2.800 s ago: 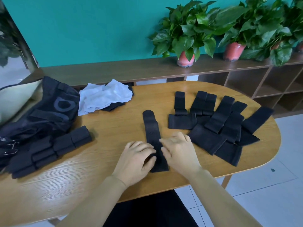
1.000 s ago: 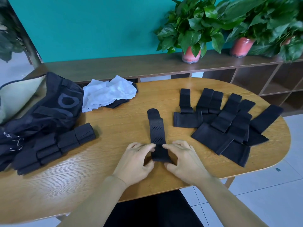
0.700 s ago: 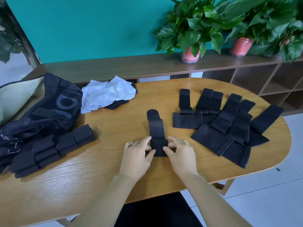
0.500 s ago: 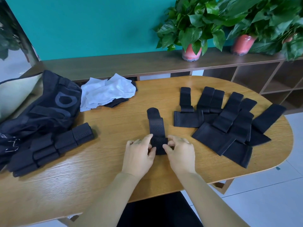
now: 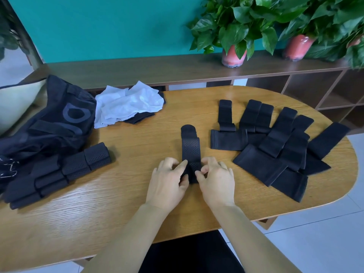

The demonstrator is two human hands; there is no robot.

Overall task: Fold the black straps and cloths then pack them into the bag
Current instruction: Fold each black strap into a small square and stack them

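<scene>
A black perforated strap (image 5: 190,149) lies lengthwise on the wooden table (image 5: 137,194), its near end rolled up. My left hand (image 5: 167,184) pinches that rolled end from the left and my right hand (image 5: 215,180) pinches it from the right. Several unfolded black straps (image 5: 275,146) fan out on the right of the table. A pile of folded straps (image 5: 55,174) lies at the left. Behind that pile sits the black bag (image 5: 51,123).
White cloths (image 5: 128,103) lie over a black cloth (image 5: 139,117) at the back of the table. A wooden shelf unit (image 5: 177,69) with potted plants (image 5: 234,26) runs along the teal wall. The table's curved edge is at the right, with tiled floor beyond.
Both hands have rolled the strap's near end away from me, so the flat part is shorter. The hands moved slightly further up the table.
</scene>
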